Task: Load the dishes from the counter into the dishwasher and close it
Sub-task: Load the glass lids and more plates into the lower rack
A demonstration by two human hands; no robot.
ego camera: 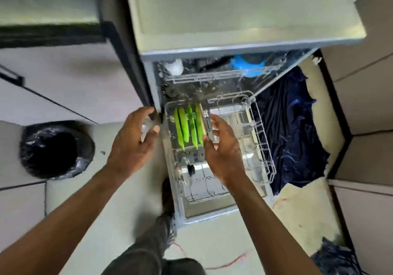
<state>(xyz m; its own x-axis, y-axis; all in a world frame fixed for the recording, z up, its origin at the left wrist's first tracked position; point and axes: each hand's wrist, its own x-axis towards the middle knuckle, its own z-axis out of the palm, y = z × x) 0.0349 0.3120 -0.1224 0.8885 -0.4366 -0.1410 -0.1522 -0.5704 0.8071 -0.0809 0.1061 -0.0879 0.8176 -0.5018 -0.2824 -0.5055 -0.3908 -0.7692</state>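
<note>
No brand, label or writing could be read anywhere; frame was blurred. Biggest thing was the pale counter [234,8] at 12 o'clock, w/ the dishwasher [148,78] open beneath it. Its door [204,213] lay flat toward 6 o'clock. Lower rack [263,147] was pulled out over the door, wire, mostly bare on its right half. Upper rack [204,76] sat further in, w/ a blue dish [248,65] at approx 1 o'clock and something white [175,66] at 11. Dark blue cloth [293,130] lay on the floor at 3 o'clock, black-lined bin [55,149] at 9. Four green plates [188,125] stood on edge in the rack's left half. Both arms reached in from 6 o'clock, bare. Left hand [131,138] was curled round a clear glass [147,129], just beside the rack's left edge. Right hand [223,147] was half open, fingers [212,135] against a pale plate [203,123] standing upright right of the green ones; firm grip or not, couldn't tell.
</note>
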